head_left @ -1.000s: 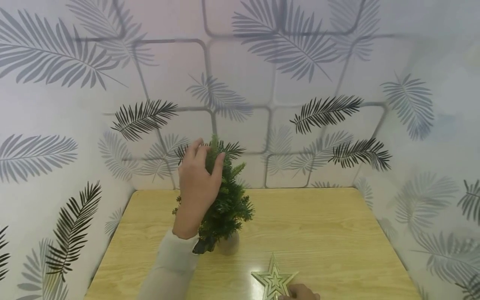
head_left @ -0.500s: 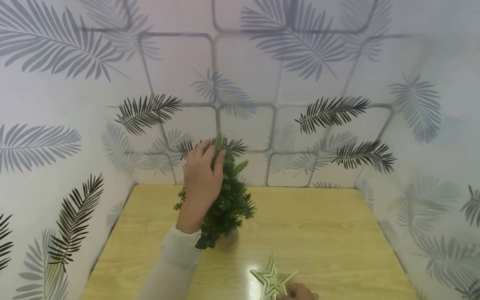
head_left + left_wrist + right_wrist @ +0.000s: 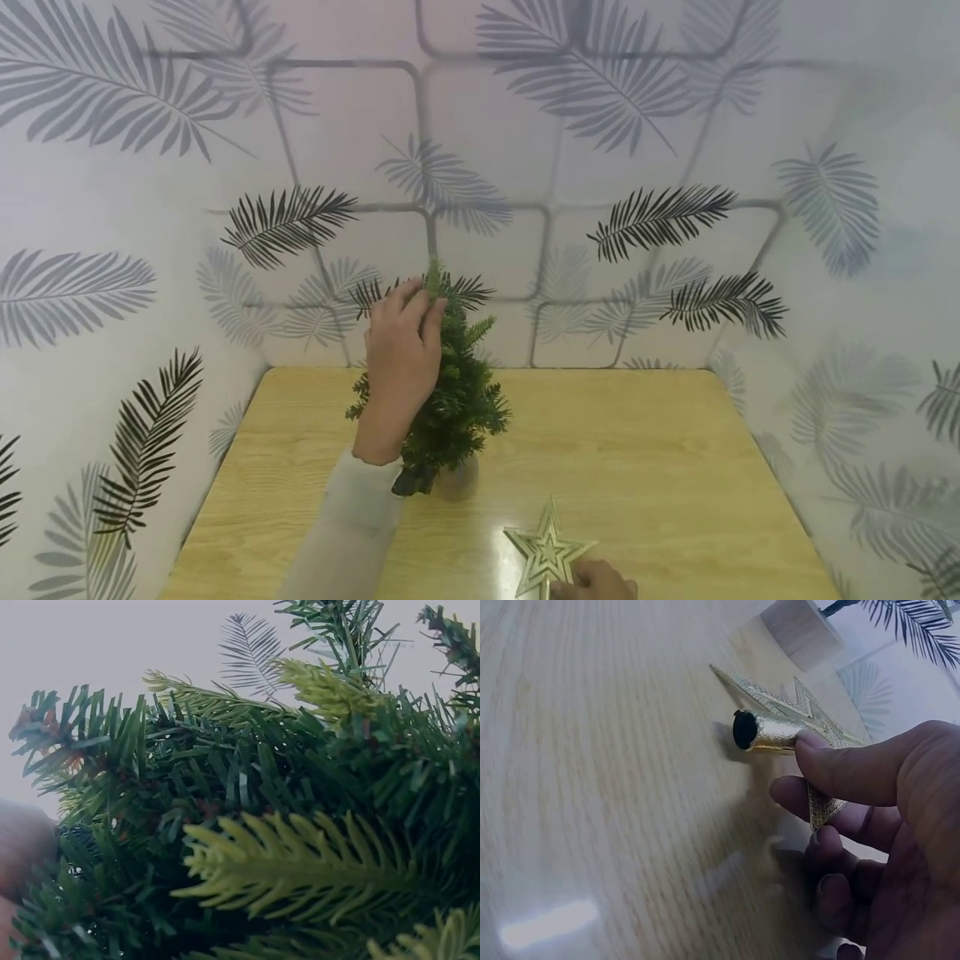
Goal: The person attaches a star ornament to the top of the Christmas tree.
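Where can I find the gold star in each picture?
Head: bottom, right of centre; the gold star is in the right hand.
Left wrist: not in it; tree branches fill most of the picture.
Right wrist: upper right of centre, held by thumb and fingers.
Shared landmark: leaf prints on the wall, in all three.

A small Christmas tree (image 3: 461, 408) stands in its pot (image 3: 457, 483) on a counter (image 3: 637, 450), left of centre, with a wall (image 3: 480, 142) behind. The person's left hand (image 3: 403, 358) is at the upper left of the tree, by its tip. Nearer the person and to the right, a star tree topper (image 3: 547, 550) sits between the right hand's (image 3: 597, 583) thumb and fingers, its socket (image 3: 776, 733) at the near end.
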Demonstrator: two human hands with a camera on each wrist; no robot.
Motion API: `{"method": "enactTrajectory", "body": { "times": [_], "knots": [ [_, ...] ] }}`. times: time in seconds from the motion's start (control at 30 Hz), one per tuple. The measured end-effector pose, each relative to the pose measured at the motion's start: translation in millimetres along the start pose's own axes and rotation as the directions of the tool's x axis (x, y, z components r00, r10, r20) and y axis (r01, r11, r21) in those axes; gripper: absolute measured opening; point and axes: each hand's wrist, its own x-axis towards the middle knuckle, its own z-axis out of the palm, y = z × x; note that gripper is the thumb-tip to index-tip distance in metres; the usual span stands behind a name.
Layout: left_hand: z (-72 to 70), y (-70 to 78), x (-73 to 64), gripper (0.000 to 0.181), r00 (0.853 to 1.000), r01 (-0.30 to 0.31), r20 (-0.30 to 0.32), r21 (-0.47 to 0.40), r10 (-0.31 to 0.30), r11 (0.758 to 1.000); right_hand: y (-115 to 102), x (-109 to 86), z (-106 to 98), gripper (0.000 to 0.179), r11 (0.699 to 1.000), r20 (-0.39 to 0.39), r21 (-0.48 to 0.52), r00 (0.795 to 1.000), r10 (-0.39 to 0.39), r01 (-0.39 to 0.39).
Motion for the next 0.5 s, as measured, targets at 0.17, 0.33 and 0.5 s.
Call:
{"method": "enactTrajectory", "body": {
  "times": [0.17,0.33,0.5],
  "knots": [
    [2.6,-0.1,0.8,0.040,1.000,-0.011,0.000,-0.002,0.011,1.000,-3.0,-3.3,-4.3,0.045,0.994,0.050,0.087,0.997,0.061,-0.065],
    [3.1,-0.7,0.3,0.040,1.000,-0.023,0.004,-0.010,0.023,1.000,-0.6,-2.4,-3.6,0.046,0.996,0.020,0.088,1.000,0.010,-0.012],
    [0.6,-1.7,-1.3,0.039,1.000,-0.007,-0.009,-0.004,0.007,1.000,-5.4,-0.7,-5.9,0.041,0.994,-0.078,0.045,0.992,-0.098,0.102]
  ]
}}
